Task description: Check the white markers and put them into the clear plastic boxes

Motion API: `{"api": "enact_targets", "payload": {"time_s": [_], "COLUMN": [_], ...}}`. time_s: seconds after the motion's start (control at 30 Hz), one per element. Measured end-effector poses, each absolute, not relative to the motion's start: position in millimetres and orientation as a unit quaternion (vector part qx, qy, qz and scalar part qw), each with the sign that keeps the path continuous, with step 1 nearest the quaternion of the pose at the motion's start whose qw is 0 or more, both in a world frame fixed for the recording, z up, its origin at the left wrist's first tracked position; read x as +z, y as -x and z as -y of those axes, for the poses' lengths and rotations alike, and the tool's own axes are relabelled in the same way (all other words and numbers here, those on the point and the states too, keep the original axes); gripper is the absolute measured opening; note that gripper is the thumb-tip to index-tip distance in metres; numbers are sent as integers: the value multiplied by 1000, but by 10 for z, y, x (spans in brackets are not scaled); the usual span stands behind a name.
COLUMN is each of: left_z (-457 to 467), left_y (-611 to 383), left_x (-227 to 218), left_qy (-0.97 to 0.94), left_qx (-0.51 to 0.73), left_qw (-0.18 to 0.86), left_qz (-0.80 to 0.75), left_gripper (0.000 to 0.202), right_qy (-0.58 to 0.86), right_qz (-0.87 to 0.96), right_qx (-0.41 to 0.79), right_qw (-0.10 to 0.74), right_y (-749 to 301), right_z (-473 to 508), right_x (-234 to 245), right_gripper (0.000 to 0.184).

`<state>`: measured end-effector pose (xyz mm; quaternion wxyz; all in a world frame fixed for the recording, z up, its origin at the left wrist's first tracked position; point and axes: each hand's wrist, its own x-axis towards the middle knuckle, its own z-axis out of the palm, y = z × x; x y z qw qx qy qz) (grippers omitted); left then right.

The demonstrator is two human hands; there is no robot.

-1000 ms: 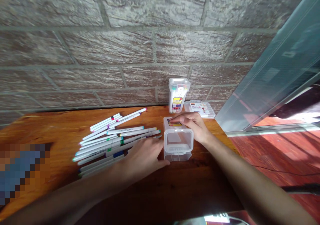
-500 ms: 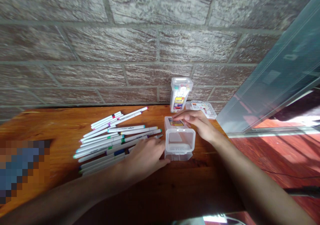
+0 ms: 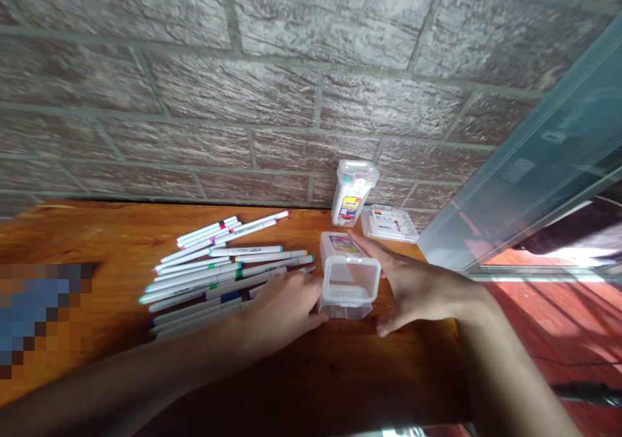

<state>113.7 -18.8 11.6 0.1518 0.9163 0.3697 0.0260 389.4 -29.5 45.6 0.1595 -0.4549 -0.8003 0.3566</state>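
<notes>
A clear plastic marker case (image 3: 350,281) with a coloured label on top lies on the wooden table, its open end facing me. My left hand (image 3: 289,301) is closed against its left side, thumb at the lower edge; its curled fingertips are partly hidden. Along the case's right side my right hand (image 3: 420,288) is open, with thumb and fingers spread apart. The index finger reaches to the case's far top edge. Several white markers (image 3: 192,284) with coloured bands and ends lie in a loose row to the left, some partly under my left hand and forearm.
Behind the case stands an upright clear case of markers (image 3: 348,197). A flat clear plastic box (image 3: 389,223) with a printed label lies to its right. A brick wall (image 3: 276,87) borders the table (image 3: 335,359) at the back. A glass panel (image 3: 529,145) rises at the right.
My right hand has moved from the top of the case down to its right side, and its thumb and fingers have spread. The left hand stays by the case. The view has tilted slightly.
</notes>
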Motion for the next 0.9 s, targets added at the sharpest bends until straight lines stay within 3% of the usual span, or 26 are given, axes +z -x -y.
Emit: {"api": "enact_targets", "payload": {"time_s": [0.33, 0.53, 0.9], "left_z": [173, 171, 161], "left_y": [-1112, -1099, -1097], "left_x": [17, -19, 25], "left_qy": [-914, -919, -921], "left_qx": [52, 55, 43], "left_qw": [172, 156, 148], "left_qz": [-363, -359, -358], "left_gripper": [31, 31, 33], "right_qy": [471, 474, 481], "right_qz": [811, 813, 813], "right_qx": [316, 304, 303], "right_qw": [141, 146, 129], "right_y": [-3808, -3803, -3794], "right_z": [244, 256, 235], "right_x": [350, 344, 333], "right_gripper": [153, 143, 153]}}
